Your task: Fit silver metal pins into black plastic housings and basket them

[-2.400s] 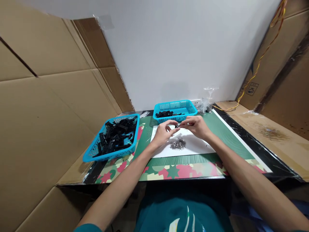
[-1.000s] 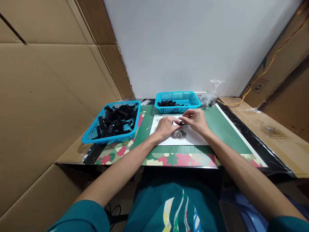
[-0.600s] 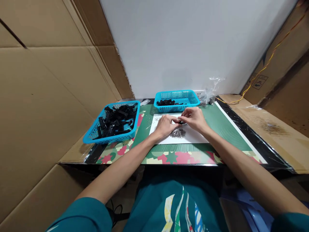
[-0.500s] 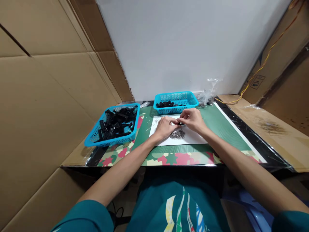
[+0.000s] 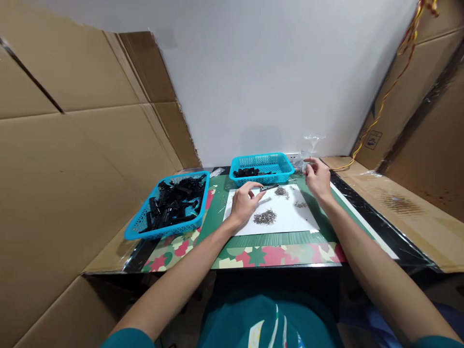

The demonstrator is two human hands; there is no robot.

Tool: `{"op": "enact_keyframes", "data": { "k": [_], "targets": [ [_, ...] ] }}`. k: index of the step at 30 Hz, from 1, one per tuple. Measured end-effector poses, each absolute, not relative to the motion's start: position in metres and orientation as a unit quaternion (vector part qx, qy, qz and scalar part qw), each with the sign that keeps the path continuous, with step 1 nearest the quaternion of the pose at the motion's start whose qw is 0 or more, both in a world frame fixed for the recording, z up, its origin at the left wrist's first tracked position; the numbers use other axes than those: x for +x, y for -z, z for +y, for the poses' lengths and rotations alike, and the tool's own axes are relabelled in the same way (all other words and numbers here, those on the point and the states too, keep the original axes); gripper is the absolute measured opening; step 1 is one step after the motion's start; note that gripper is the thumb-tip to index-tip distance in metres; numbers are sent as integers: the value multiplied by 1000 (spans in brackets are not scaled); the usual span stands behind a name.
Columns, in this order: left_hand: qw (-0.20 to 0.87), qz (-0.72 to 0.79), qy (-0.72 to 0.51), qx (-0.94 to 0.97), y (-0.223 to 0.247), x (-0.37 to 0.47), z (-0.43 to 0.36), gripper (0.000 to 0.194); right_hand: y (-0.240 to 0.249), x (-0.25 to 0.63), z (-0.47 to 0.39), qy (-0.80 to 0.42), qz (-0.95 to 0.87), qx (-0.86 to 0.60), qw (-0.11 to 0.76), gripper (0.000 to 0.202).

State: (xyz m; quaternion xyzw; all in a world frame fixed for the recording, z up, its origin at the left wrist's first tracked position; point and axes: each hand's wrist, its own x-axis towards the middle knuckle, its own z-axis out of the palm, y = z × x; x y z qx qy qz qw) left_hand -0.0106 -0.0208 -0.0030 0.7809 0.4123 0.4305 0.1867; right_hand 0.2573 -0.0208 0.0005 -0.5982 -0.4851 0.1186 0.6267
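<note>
My left hand (image 5: 245,202) pinches a small, slim black part (image 5: 268,188) between thumb and fingertips, above the white sheet (image 5: 290,222). My right hand (image 5: 319,180) is raised past the sheet's right edge, beside a clear plastic bag (image 5: 299,162). Its thumb and index finger stand a little apart, and I make out nothing held between them. Close to my left hand lies a pile of tiny metal pieces (image 5: 265,217). Two smaller piles sit farther off on the sheet: a dark one (image 5: 281,192) and a sparse one (image 5: 300,205).
A blue basket (image 5: 132,233) heaped with black parts (image 5: 176,198) stands at the left. Behind the sheet, another blue basket (image 5: 284,170) holds fewer black pieces (image 5: 248,172). Cardboard walls (image 5: 90,159) flank the table; a yellow cable (image 5: 379,116) hangs at the right.
My hands were together over the sheet; the right has moved away to the right, toward the bag. The black part stays in my left hand. The view has tilted up slightly.
</note>
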Motion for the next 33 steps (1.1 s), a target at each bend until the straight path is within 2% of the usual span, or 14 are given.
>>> {"op": "enact_keyframes", "data": {
  "k": [3,9,18,25,29,33],
  "targets": [
    [167,421,-425,784,3,-11,-19,15,3,272,-16,-95,-489,-668,553,33],
    [156,412,-457,773,6,-13,-17,15,10,267,-15,-189,-572,-681,415,20],
    [142,369,-500,771,1,-16,-20,17,9,260,-16,-143,-601,-703,353,21],
    [162,434,-504,729,-24,-4,0,26,15,257,-13,-91,-598,-742,289,26],
    [116,467,-463,744,-53,13,32,23,18,254,-13,-92,-599,-745,277,27],
    [50,468,-321,822,-72,30,68,11,17,253,-14,-111,-600,-746,268,27]
  ]
}}
